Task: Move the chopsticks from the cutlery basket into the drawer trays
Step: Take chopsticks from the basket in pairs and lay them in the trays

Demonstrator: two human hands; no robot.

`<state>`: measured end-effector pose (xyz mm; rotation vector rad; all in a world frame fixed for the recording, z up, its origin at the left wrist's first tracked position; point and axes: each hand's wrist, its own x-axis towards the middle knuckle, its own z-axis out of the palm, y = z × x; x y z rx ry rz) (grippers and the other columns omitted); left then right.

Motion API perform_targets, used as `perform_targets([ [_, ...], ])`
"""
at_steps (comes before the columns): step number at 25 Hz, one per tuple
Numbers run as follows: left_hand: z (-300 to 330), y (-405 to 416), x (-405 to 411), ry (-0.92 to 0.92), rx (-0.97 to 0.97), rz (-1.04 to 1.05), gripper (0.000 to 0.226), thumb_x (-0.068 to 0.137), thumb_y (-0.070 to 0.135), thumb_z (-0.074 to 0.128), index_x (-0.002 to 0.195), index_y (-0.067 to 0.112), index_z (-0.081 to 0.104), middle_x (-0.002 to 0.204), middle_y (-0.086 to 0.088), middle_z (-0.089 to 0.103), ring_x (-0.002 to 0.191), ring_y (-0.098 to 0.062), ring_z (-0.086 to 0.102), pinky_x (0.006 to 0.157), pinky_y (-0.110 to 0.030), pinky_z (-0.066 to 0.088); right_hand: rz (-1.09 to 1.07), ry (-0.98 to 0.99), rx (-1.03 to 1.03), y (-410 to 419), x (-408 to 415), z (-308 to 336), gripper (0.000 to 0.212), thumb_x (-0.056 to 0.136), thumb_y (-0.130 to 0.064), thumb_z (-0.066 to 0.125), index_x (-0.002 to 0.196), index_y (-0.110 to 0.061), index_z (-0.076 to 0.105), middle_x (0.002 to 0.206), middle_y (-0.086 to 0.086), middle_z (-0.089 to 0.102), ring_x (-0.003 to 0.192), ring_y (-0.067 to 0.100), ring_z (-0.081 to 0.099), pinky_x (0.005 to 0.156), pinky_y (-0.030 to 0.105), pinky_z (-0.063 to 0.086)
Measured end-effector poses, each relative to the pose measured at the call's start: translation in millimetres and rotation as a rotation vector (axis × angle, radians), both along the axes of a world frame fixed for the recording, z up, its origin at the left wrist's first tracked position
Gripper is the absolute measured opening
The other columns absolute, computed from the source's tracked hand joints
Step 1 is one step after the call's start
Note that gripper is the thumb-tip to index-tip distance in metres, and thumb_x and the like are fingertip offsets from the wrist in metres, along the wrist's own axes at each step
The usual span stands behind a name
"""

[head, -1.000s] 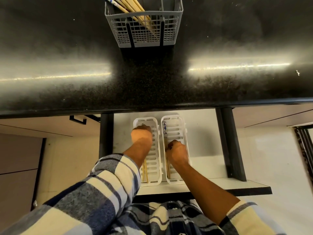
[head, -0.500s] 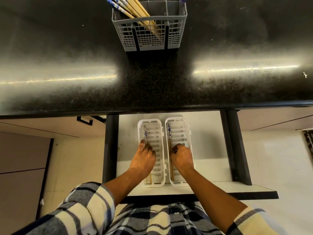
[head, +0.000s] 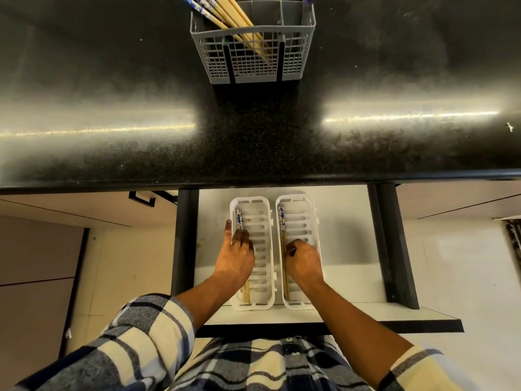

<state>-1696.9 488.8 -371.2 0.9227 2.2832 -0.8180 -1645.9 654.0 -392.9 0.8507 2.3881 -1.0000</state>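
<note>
Head view, the only one I have. Open drawer below the black countertop, two white slotted trays side by side on its floor, running front to back. Left tray: chopsticks lie along its left wall, blue-and-white patterned ends toward the back, plain wooden ends showing at the front edge under my wrist. My left hand sits over that tray, fingers fairly straight and spread narrow, fingertips resting on the chopsticks, one finger out along the tray's left rim; I see no curl round them. Right tray: second set of chopsticks along its left wall, patterned ends likewise toward the back. My right hand is over the middle of this tray, fingers curled under, fingertips at the chopsticks near the left wall; whether it pinches them or merely touches them I cannot tell. On the countertop, near its back edge and about in line with the drawer, the grey cutlery basket stands upright, with a bundle of remaining chopsticks in its left compartment, leaning back-left, some with blue-patterned ends. Plaid sleeves rolled up on both forearms.
</note>
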Motion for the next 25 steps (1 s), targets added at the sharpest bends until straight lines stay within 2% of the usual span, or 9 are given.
perform_targets([
  [5, 1.5, -0.8, -3.7, 0.005, 0.004, 0.008, 0.074, 0.094, 0.024, 0.058, 0.154, 0.004, 0.018, 0.161, -0.024, 0.019, 0.15, -0.042, 0.003, 0.099, -0.072, -0.025, -0.014, 0.023, -0.019, 1.5, 0.4, -4.3, 0.016, 0.089, -0.006, 0.062, 0.104, -0.009, 0.069, 0.099, 0.008, 0.073, 0.077, 0.017, 0.059, 0.079, 0.029, 0.056],
  [12, -1.2, -1.3, -2.9, 0.021, 0.014, 0.016, 0.072, 0.094, 0.024, 0.058, 0.152, 0.002, 0.021, 0.16, -0.023, 0.024, 0.15, -0.04, 0.008, 0.102, -0.071, -0.023, 0.001, 0.017, -0.011, 2.2, 0.8, -8.5, 0.015, 0.09, -0.009, 0.063, 0.104, -0.012, 0.069, 0.098, 0.005, 0.072, 0.077, 0.016, 0.06, 0.076, 0.027, 0.055],
  [21, -5.5, -0.9, -1.1, 0.022, 0.01, 0.024, 0.07, 0.092, 0.021, 0.062, 0.149, -0.001, 0.028, 0.154, -0.025, 0.035, 0.149, -0.042, 0.016, 0.091, -0.071, -0.031, 0.024, -0.029, -0.014, 3.8, 1.2, -14.5, 0.016, 0.087, -0.008, 0.067, 0.102, -0.012, 0.069, 0.098, 0.006, 0.073, 0.077, 0.015, 0.06, 0.076, 0.026, 0.055],
  [23, -8.8, -2.8, 1.3, 0.03, 0.037, 0.006, 0.069, 0.091, 0.02, 0.062, 0.149, -0.001, 0.031, 0.152, -0.025, 0.038, 0.148, -0.042, 0.018, 0.095, -0.071, -0.028, 0.029, -0.052, -0.004, 2.7, 0.8, -11.3, 0.014, 0.087, -0.008, 0.065, 0.1, -0.012, 0.068, 0.098, 0.006, 0.072, 0.078, 0.016, 0.061, 0.075, 0.025, 0.055],
  [25, -6.0, -1.6, 1.2, 0.034, 0.134, 0.055, 0.064, 0.091, 0.021, 0.062, 0.146, 0.002, 0.037, 0.148, -0.022, 0.044, 0.146, -0.039, 0.027, 0.104, -0.067, -0.023, 0.034, -0.077, -0.001, 1.5, 0.1, -2.6, 0.012, 0.09, -0.009, 0.061, 0.1, -0.011, 0.066, 0.098, 0.007, 0.07, 0.085, 0.02, 0.065, 0.079, 0.029, 0.057],
])
